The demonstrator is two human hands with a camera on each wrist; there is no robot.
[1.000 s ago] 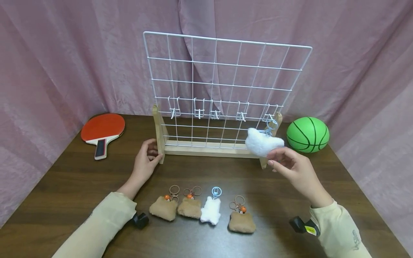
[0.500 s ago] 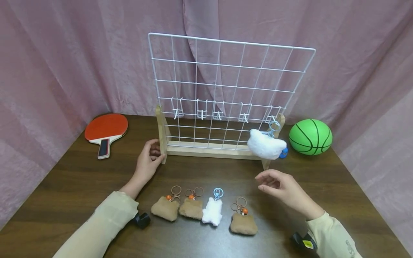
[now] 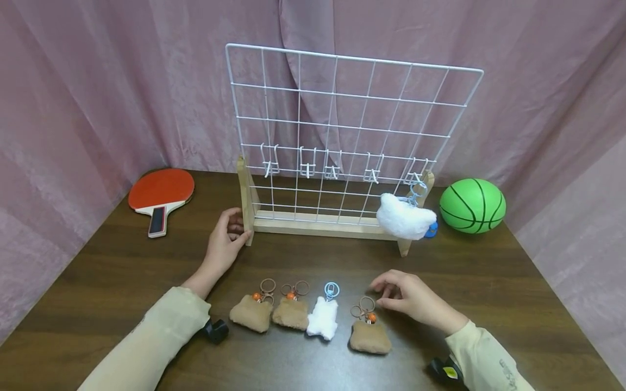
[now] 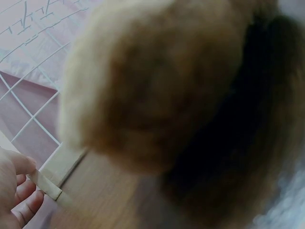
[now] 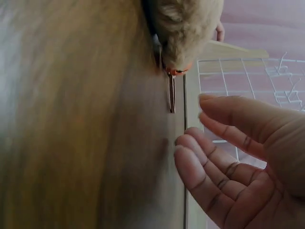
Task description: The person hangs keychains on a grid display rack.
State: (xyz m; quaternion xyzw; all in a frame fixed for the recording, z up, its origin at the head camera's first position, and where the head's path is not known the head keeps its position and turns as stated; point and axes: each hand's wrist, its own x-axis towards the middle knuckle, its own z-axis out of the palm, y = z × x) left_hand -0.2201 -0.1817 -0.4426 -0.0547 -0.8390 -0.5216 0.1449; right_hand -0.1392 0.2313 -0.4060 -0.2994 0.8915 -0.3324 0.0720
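Note:
My left hand [image 3: 223, 243] holds the left wooden foot [image 3: 245, 206] of a white wire grid rack [image 3: 342, 98], thumb in front and fingers behind; the left wrist view shows this grip on the foot [image 4: 46, 185]. My right hand [image 3: 409, 297] hovers with nothing held, its fingers loosely bent, beside the rings of a brown plush keychain [image 3: 370, 337] on the table. In the right wrist view, a gap shows between thumb and fingers [image 5: 190, 167]. From the rightmost hook hangs a white plush keychain [image 3: 406, 217] with a blue ring and blue piece.
Two more brown plush keychains [image 3: 251, 314] and a small white plush keychain [image 3: 323, 319] lie nearer the middle. Several white hooks [image 3: 308, 170] sit on the grid. A red table tennis paddle [image 3: 161, 193] lies at left, a green ball [image 3: 473, 206] at right. Pink curtains [image 3: 98, 81] surround the table.
My right hand has let go of the hanging white plush keychain and moved down and left to the rightmost brown one. The left hand has kept its grip on the rack.

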